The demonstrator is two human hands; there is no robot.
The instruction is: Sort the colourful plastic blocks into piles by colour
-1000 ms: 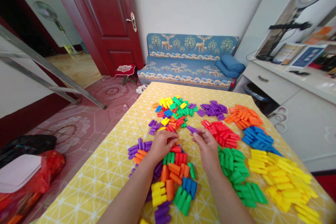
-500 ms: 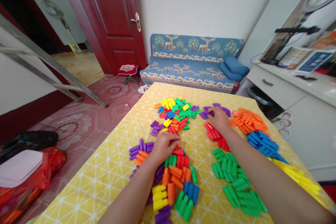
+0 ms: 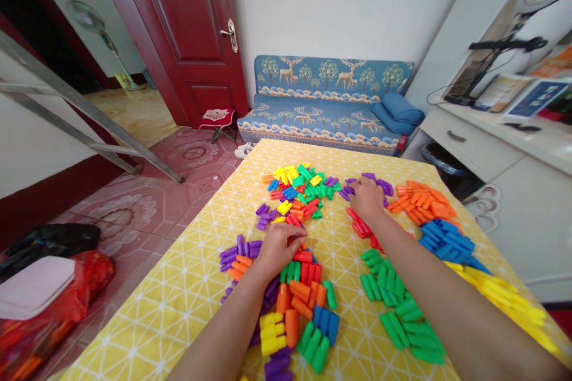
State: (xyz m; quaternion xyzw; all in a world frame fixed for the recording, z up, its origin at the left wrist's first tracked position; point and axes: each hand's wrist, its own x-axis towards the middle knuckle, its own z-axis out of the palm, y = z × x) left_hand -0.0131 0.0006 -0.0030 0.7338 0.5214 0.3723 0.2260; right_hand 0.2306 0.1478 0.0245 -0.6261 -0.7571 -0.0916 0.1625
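My left hand (image 3: 277,250) rests over the mixed pile, its fingers curled and thumb drawn toward them. Whatever lies between these fingertips is hidden. Around it are red toy blocks (image 3: 310,273), purple toy blocks (image 3: 230,256) and orange toy blocks (image 3: 300,292), all bullet-shaped plastic pieces joined in short rows. My right hand (image 3: 369,199) reaches to the far purple pile (image 3: 382,186), fingers bent down and closed at a purple block (image 3: 346,191) on its left side. Just below that hand lies a group of red blocks (image 3: 358,226), partly covered by the wrist.
Along the right side of the yellow patterned table (image 3: 179,309) are single-colour piles: orange (image 3: 424,202), blue (image 3: 447,241), green (image 3: 388,280) and yellow (image 3: 504,294). A mixed heap (image 3: 308,184) lies farther back. Beyond the table stands a blue sofa (image 3: 313,110).
My right hand has shifted slightly left and lower over the purple pile, covering more of the red blocks. The left hand has stayed almost still.
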